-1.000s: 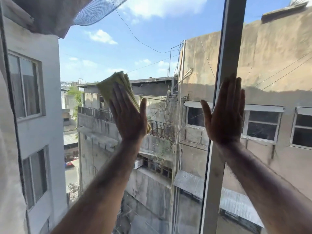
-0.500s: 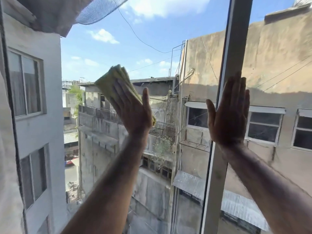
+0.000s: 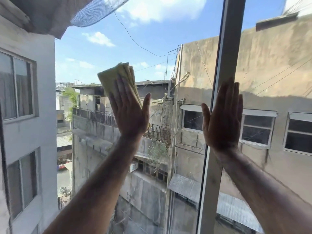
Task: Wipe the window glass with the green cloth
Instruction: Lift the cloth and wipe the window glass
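A folded yellow-green cloth (image 3: 116,76) lies flat against the window glass (image 3: 152,48) at mid height, left of the centre. My left hand (image 3: 130,112) presses it to the pane with flat, spread fingers; the cloth's upper part sticks out above the fingertips and a small corner shows below the palm. My right hand (image 3: 222,119) rests flat and bare on the white vertical window frame (image 3: 228,53) and the glass beside it, holding nothing.
The white frame runs top to bottom right of centre, splitting the window into two panes. Outside are a white building at the left, grey concrete buildings ahead and right, hanging cables, and netting at the top left.
My left hand has slid the cloth up and slightly right on the glass. The right hand has stayed on the frame.
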`<state>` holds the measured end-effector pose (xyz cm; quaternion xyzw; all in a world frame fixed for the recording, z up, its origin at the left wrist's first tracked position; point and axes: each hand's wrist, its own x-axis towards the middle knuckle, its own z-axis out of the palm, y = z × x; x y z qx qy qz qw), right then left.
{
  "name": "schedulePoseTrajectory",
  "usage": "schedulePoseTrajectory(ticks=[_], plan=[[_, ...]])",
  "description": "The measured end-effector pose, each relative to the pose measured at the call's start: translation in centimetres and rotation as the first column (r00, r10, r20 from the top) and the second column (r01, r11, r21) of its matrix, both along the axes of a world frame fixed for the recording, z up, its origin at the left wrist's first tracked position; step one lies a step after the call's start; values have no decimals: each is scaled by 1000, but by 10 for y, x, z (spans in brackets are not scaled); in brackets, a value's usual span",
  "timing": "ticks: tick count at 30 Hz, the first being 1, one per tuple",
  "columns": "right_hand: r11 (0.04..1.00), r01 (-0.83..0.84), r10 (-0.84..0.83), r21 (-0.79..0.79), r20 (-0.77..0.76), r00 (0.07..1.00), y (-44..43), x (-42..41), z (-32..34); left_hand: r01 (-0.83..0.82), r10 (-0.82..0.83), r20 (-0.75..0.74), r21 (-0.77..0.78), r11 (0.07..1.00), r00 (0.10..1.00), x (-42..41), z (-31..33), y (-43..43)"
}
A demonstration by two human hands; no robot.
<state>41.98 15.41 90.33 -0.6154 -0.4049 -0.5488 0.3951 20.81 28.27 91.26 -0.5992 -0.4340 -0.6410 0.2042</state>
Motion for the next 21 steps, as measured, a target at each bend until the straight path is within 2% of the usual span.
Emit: schedulePoseTrajectory(ticks=[2, 3, 5, 6, 7, 8, 9, 11, 12, 14, 16, 17, 19, 20, 21], plan=[[1000, 2, -2, 13, 8, 1000, 1, 0, -1, 28, 2, -221, 133, 991, 975, 25, 8, -13], [1000, 5, -6, 15, 13, 1000, 1, 0, -1, 67, 18, -372, 215, 974, 928, 39, -3, -19], [1000, 14, -14, 11, 15, 1000, 0, 0, -1, 203, 47, -656, 300, 932, 753, 54, -45, -30], [1000, 16, -16, 4, 10, 1000, -1, -1, -1, 253, 53, -739, 296, 921, 672, 50, -68, -30], [1000, 16, -16, -1, 6, 1000, -1, -1, -1, 262, 60, -766, 291, 920, 641, 39, -87, -26], [1000, 12, -12, -3, 2, 1000, -2, -2, 0, 233, 60, -740, 287, 929, 670, 25, -103, -19], [1000, 4, -4, 0, -1, 1000, -2, -2, 0, 178, 46, -661, 267, 947, 749, 9, -115, -10], [1000, -6, 6, 12, -1, 1000, -1, -1, 0, 30, 20, -369, 129, 991, 929, -23, -125, 6], [1000, -6, 6, 18, -1, 1000, -1, -1, 0, -16, 22, -213, 28, 999, 977, -35, -120, 12], [1000, -3, 3, 15, -1, 1000, 0, -1, 0, -22, 25, 31, -106, 994, 999, -43, -91, 19], [1000, 7, -7, 11, 3, 1000, -1, -2, -1, 13, 2, 153, -99, 995, 988, -37, -46, 17], [1000, 11, -11, 11, 3, 1000, -1, -3, -1, 18, -6, 157, -73, 997, 988, -30, -26, 15], [1000, 10, -10, 13, 6, 1000, -1, -4, -2, -9, 9, 13, 10, 1000, 1000, -11, -1, 7], [1000, 8, -9, 16, 10, 1000, -1, -4, -2, -8, 20, -140, 81, 997, 990, 1, 1, 1], [1000, 8, -8, 17, 13, 1000, -1, -5, -2, 23, 36, -330, 175, 984, 943, 13, -6, -4]])
